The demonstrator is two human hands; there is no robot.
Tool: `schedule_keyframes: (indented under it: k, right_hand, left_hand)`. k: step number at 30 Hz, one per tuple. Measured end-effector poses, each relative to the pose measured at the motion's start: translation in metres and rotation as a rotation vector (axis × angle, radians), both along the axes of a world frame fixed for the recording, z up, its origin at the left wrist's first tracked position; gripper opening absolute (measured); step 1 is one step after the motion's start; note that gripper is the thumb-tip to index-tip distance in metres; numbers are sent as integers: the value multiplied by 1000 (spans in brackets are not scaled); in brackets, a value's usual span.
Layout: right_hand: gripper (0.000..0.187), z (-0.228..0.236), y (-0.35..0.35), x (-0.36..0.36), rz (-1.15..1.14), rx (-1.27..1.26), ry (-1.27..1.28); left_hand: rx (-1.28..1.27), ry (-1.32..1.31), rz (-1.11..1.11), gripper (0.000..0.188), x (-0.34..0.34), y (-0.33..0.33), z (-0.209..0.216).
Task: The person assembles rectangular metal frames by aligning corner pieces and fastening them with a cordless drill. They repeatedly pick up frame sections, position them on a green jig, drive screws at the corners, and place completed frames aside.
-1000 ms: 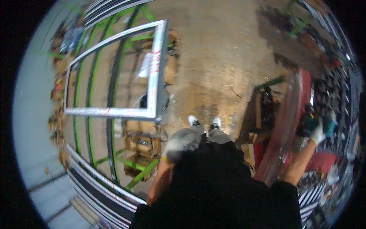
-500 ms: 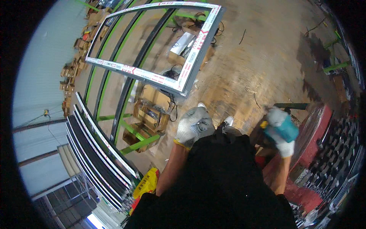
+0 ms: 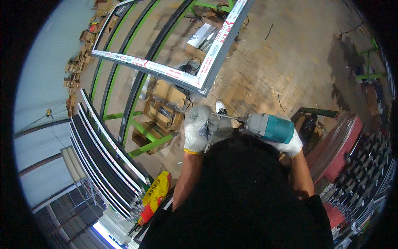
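Note:
My right hand point(image 3: 291, 144), in a white knit glove, is closed round the back of a teal and grey power drill point(image 3: 270, 128). The drill lies level in front of my body, its long thin bit point(image 3: 224, 115) pointing left. At the bit's tip is my left hand point(image 3: 197, 132), gloved in white and grey with a yellow cuff. Its fingers are curled closed, and what they hold is hidden. Beyond the hands, a dark window frame point(image 3: 174, 74) with printed white film rests on green-and-black rails.
Long film-covered profiles point(image 3: 105, 145) are stacked at left, beside a yellow and red bag point(image 3: 158, 193). Under the rails sit an open cardboard box point(image 3: 166, 114) and cables. A red beam point(image 3: 338, 151) and many stacked dark profiles point(image 3: 358, 186) stand at right.
My right hand has swung the drill leftward from my right side to the front of my body. The bit's tip has come to my left hand, which has risen slightly.

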State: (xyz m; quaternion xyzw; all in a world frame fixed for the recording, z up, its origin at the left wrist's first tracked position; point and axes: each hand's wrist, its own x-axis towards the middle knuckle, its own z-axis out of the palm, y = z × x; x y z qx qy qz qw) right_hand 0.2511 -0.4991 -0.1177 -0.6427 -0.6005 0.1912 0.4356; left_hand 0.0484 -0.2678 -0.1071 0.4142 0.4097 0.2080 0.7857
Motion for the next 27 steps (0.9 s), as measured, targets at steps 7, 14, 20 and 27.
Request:
schedule_keyframes:
  k: [7, 14, 20, 27]
  right_hand:
    - [38, -18, 3, -2, -140, -16, 112]
    - [35, -67, 45, -12, -339, -67, 415]
    - [37, -72, 68, -19, -380, -121, 524]
    - [33, -84, 75, -16, -327, -52, 734]
  left_hand:
    - [-70, 68, -47, 34, -2, 14, -26]
    - [-251, -48, 229, 27, 29, 71, -51]
    - [-295, -65, 164, 25, 46, 101, -60]
    - [-255, -8, 123, 25, 47, 103, -61]
